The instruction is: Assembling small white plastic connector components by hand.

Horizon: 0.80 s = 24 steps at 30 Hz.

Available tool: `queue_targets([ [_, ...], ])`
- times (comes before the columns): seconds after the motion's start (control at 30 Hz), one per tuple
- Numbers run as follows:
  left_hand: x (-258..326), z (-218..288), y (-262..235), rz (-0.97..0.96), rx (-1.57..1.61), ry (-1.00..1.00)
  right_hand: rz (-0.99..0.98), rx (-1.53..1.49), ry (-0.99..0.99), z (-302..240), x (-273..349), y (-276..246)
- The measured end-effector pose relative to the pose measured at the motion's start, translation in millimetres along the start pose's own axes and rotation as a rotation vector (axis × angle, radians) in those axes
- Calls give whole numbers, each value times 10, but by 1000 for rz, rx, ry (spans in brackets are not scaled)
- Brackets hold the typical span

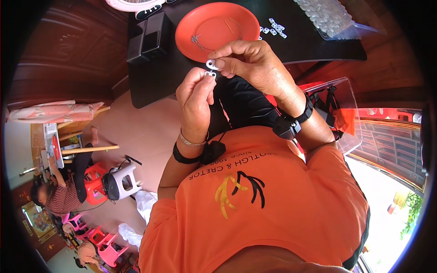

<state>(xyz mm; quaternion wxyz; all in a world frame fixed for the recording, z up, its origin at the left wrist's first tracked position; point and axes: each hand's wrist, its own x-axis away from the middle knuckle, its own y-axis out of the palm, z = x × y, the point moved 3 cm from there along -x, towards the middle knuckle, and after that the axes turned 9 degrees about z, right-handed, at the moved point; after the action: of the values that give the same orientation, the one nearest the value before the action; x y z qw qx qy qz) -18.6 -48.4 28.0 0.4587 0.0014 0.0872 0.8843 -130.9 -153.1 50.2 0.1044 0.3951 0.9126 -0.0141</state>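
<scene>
Near the red plate [205,27], white pieces [212,68] are pinched by left hand [195,96] and right hand [253,64]; slackly held, one could be dropped.

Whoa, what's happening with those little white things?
Someone's left hand pinches a small white piece, and their right hand holds another white piece right up close. Beyond them, small grey bits lie on an orange plate, and loose white pieces lie beside it on a black table.
</scene>
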Motion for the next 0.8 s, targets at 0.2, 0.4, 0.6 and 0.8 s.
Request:
queue_targets([
  [0.2, 16, 11, 21, -12, -35, 7, -3, 36, -15, -17, 18, -15],
  [0.4, 28, 28, 33, -16, -34, 26, 12, 99, -80, -8, 50, 22],
  [0.6, 30, 18, 31, -21, -42, 31, -10, 140, -97, -25, 64, 23],
  [0.8, 49, 56, 34, 1, 33, 31, -70, 120, -183, 26, 94, 67],
])
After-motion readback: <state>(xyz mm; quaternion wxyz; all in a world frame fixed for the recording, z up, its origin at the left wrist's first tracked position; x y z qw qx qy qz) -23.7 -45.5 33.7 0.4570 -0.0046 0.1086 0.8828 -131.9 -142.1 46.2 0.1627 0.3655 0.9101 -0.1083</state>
